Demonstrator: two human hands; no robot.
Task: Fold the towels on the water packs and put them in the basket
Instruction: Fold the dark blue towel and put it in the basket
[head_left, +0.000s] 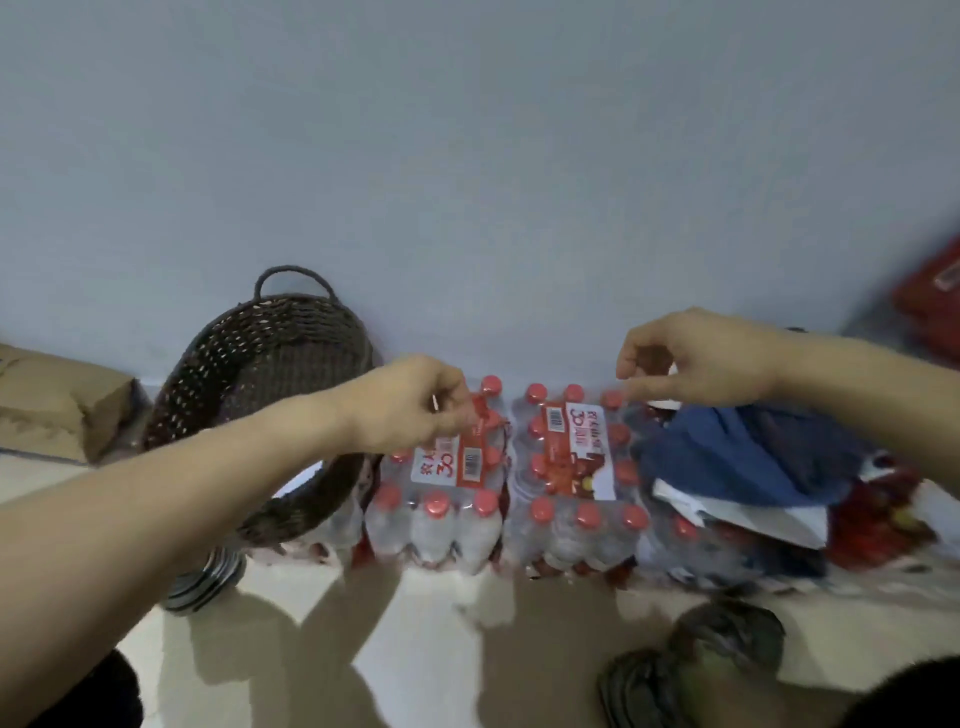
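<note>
- Head view: my left hand (415, 402) hovers over the water packs (506, 478), fingers curled together; whether they pinch anything I cannot tell.
- My right hand (691, 358) hangs above the packs, fingers loosely curled, holding nothing.
- The blue towel (743, 452) lies crumpled on the packs' right side.
- The wicker basket (260, 374) stands just left of the packs.

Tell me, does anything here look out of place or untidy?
Yes. The blue towel lies crumpled, not folded, on the water packs at the right, with white cloth or paper beneath it. The wicker basket leans tilted against the wall, opening towards the camera.
</note>
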